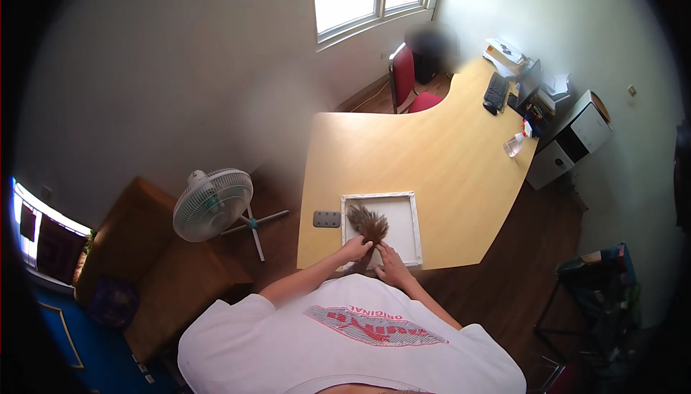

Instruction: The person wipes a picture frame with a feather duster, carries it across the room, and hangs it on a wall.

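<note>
A brown, feathery bundle point(373, 227) spreads its tufted end over a white-framed panel point(416, 230) at the desk's near edge. Its darker, narrow end runs down towards my shirt. My left hand point(355, 248) is closed round the narrow part just below the tufts, from the left side. From the right, my right hand point(393, 264) has its fingertips pressed together on the same part, close to my left hand. Left of the panel lies a small grey rectangular item point(327, 219) with dark spots.
The wooden desk point(389, 153) curves away to the right, bearing a spray bottle point(514, 143), a keyboard point(496, 90) and papers. A red chair point(403, 77) is behind it. A fan point(214, 205) stands left; a white cabinet point(583, 135) stands right.
</note>
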Available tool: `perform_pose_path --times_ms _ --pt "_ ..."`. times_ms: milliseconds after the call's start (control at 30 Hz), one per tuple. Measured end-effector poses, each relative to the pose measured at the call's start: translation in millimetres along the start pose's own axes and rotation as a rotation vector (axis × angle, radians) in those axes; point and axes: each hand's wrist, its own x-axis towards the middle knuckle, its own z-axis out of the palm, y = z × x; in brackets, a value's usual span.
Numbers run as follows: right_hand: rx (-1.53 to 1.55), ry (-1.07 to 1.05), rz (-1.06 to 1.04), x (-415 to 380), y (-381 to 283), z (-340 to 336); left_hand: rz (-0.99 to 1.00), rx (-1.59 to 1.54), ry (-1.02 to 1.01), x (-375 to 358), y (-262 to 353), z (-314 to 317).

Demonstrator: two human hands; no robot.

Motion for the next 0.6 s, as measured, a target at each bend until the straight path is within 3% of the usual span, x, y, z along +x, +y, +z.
perform_pose_path --times_ms 67,100,233,300,333,400,467,533,567,600 --pt "0.07 0.022 -0.045 5 -12 5 0.138 0.303 0.05 8 -13 8" --pt "0.099 0.056 -0.043 8 -17 8 -0.006 0.178 -0.064 8 -7 6" --pt "0.199 0.075 -0.061 16 -28 1 -0.122 -0.124 -0.133 6 -13 7" --pt "0.156 0.133 -0.039 15 -34 -18 0.158 -0.039 0.397 22 -41 21" --pt "0.156 0.134 -0.039 14 -30 -19 0.159 -0.038 0.397 8 -22 14" --pt "0.076 0.366 0.128 8 -14 -15 -0.087 -0.408 0.377 -41 44 -10" --pt "0.065 0.444 0.212 -1 14 1 -0.072 -0.457 0.262 -38 37 -29" --pt "0.037 0.511 0.414 -15 45 16 -0.064 -0.806 -0.104 -57 55 -49" --pt "0.039 0.511 0.414 -22 52 18 -0.083 -0.913 -0.317 -65 60 -59" --pt "0.045 0.538 0.463 -27 58 19 -0.082 -0.912 -0.316 -64 55 -60"
